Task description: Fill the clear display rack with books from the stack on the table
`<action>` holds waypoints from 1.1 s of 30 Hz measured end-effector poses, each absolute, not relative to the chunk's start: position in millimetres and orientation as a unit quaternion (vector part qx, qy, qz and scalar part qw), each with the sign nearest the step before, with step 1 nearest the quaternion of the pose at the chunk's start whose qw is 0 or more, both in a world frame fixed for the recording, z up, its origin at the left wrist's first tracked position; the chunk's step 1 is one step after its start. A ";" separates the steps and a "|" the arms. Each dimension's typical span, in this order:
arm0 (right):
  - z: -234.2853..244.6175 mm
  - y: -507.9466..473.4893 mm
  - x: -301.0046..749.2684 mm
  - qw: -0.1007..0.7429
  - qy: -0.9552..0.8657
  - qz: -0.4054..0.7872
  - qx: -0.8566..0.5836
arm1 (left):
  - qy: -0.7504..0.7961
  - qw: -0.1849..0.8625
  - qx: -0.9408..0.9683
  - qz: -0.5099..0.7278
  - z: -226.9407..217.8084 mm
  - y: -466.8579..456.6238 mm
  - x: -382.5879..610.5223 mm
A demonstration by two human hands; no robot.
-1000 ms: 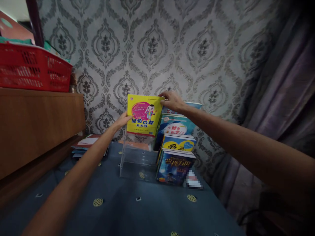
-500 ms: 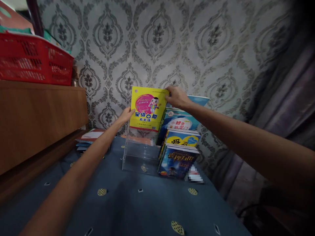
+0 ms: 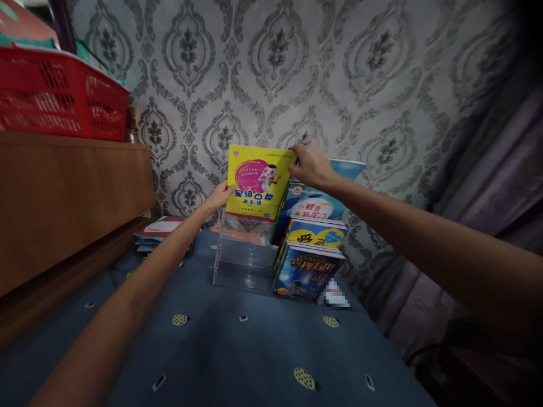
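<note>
Head view: L hand [image 3: 219, 195] pinches yellow book [image 3: 258, 183] by left edge, R hand [image 3: 313, 166] by top right corner, prob. to steady it upright at top of clear rack [image 3: 244, 257]; other books [image 3: 307, 274] sit stepped alongside, likely so covers show.

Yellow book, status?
Left hand gripping left edge, right hand top right corner. Yellow book cover-out at clear rack's upper left. Blue books close on right.
</note>
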State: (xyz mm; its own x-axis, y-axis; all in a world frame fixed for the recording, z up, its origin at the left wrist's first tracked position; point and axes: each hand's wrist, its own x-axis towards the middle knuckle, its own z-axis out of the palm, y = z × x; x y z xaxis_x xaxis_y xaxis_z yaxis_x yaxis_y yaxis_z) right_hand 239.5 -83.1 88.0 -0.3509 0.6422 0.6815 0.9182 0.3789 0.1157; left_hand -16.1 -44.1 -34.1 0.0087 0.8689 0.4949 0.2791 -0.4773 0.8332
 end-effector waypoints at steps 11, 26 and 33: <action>47.5 -129.8 246.6 0.383 -0.780 -0.261 -0.420 | 0.506 0.023 0.693 0.513 -102.1 -64.4 -47.0; -207.1 -217.2 311.7 0.345 -0.857 0.027 -0.382 | 0.747 -0.085 0.658 0.027 -186.3 -124.1 -184.5; -238.8 -245.6 281.5 0.326 -0.862 0.120 -0.370 | 0.731 -0.098 0.676 -0.012 -170.0 -160.6 -166.2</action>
